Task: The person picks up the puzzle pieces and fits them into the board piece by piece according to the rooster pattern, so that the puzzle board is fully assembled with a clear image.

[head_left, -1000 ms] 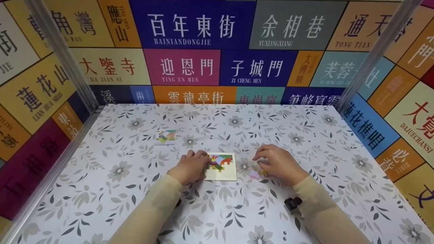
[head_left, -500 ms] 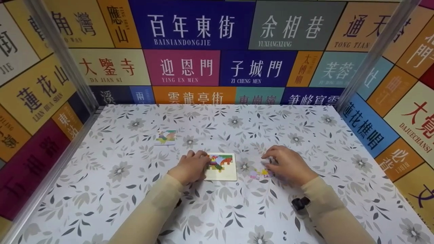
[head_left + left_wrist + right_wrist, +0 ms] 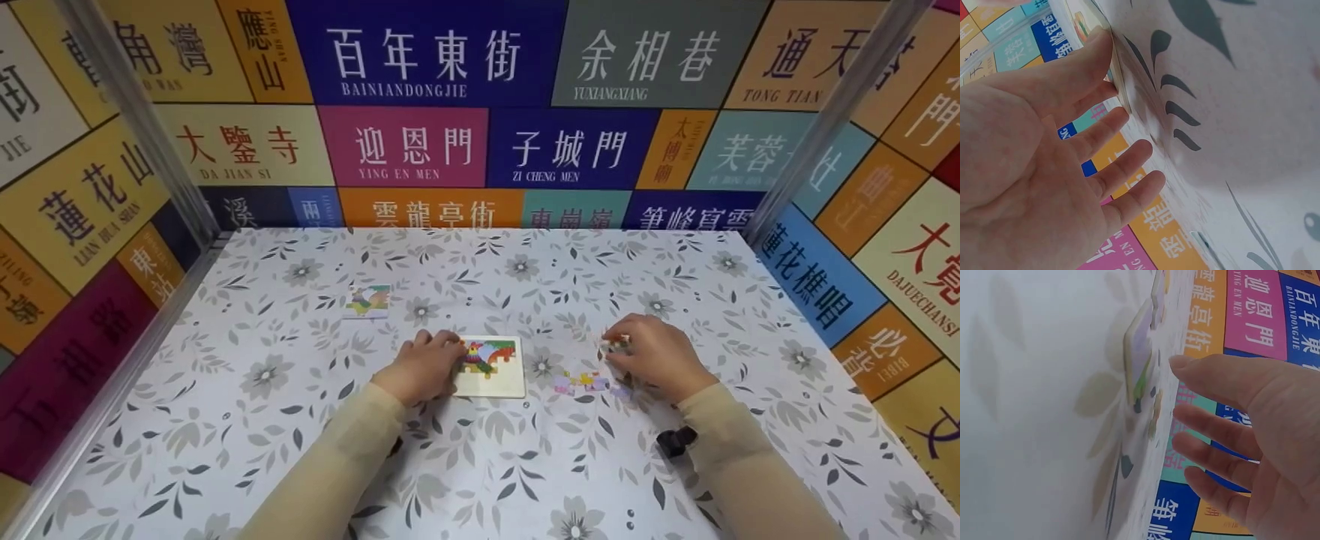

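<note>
A small puzzle board [image 3: 495,373] with a colourful picture partly filled in lies mid-table. My left hand [image 3: 424,365] rests at its left edge. In the left wrist view the left hand [image 3: 1072,152] has straight fingers, and its thumb lies against the board edge [image 3: 1119,79]. My right hand [image 3: 649,356] hovers to the right of the board, with its fingertips by a loose puzzle piece [image 3: 619,343]. In the right wrist view the right hand [image 3: 1241,439] has relaxed fingers and holds nothing, and that piece [image 3: 1139,360] lies flat near the thumb. A few more loose pieces [image 3: 581,384] lie between hand and board.
A small picture card [image 3: 367,300] lies further back on the left. The floral tablecloth [image 3: 480,480] is enclosed by walls of coloured sign panels [image 3: 420,142] and metal posts [image 3: 825,120]. A black strap [image 3: 675,441] sits at my right wrist.
My right hand has slid to the right, away from the board, uncovering the loose pieces it was over. The left hand and the board have stayed put.
</note>
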Demonstrator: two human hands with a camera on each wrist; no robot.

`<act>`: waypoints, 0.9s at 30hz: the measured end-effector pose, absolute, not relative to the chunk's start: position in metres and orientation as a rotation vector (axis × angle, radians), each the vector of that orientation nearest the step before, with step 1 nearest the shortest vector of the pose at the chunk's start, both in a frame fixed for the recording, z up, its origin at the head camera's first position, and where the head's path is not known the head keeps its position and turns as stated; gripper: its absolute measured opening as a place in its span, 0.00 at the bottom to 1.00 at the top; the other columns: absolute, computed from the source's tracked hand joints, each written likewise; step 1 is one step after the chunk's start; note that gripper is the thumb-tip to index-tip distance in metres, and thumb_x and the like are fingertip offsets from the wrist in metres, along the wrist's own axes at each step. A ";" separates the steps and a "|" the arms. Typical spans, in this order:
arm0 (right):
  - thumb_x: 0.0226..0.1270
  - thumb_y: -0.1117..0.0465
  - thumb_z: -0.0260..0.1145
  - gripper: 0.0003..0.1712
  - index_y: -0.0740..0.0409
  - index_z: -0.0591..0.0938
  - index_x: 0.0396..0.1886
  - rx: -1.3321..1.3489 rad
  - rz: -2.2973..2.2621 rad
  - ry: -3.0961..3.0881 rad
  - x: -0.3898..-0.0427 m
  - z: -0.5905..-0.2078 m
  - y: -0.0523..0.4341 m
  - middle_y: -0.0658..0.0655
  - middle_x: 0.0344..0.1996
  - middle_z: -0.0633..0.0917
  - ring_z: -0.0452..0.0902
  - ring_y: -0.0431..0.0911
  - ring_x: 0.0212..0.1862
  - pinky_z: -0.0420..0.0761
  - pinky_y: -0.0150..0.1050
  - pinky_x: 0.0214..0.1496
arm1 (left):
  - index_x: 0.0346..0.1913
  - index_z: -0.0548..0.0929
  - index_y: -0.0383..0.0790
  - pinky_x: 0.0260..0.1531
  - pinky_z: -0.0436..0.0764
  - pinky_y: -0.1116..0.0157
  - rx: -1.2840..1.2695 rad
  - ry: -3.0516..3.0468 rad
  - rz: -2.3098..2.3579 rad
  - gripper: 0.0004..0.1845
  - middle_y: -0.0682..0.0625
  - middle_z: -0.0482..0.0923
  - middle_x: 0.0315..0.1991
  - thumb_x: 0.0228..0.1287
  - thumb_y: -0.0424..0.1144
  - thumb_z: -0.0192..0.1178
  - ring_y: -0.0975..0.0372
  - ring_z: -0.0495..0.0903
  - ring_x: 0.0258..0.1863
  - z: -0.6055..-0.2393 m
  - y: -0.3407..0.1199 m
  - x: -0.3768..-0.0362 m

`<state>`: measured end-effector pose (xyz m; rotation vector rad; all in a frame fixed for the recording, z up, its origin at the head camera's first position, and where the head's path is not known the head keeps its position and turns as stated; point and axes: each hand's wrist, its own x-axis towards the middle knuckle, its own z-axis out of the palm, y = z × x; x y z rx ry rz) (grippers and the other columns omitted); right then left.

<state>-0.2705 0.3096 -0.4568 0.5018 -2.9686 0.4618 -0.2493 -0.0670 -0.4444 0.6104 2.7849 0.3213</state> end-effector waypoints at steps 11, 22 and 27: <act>0.65 0.57 0.74 0.14 0.50 0.91 0.49 0.465 0.481 -3.013 -0.277 -0.461 0.324 0.56 0.51 0.88 0.83 0.53 0.48 0.82 0.56 0.48 | 0.69 0.78 0.47 0.69 0.67 0.43 0.614 2.792 0.322 0.28 0.46 0.66 0.75 0.66 0.40 0.70 0.45 0.64 0.71 -0.445 -0.067 -0.250; 0.67 0.57 0.72 0.13 0.52 0.90 0.49 0.411 0.503 -3.067 -0.284 -0.463 0.329 0.57 0.50 0.88 0.82 0.51 0.46 0.81 0.55 0.49 | 0.69 0.78 0.47 0.68 0.68 0.44 0.607 2.799 0.321 0.29 0.47 0.67 0.75 0.65 0.40 0.71 0.45 0.65 0.70 -0.446 -0.067 -0.250; 0.67 0.58 0.72 0.11 0.52 0.91 0.48 0.402 0.502 -3.067 -0.285 -0.463 0.328 0.57 0.49 0.88 0.81 0.50 0.43 0.80 0.53 0.47 | 0.69 0.78 0.47 0.68 0.68 0.44 0.611 2.800 0.307 0.29 0.46 0.67 0.75 0.65 0.39 0.71 0.46 0.66 0.69 -0.446 -0.066 -0.250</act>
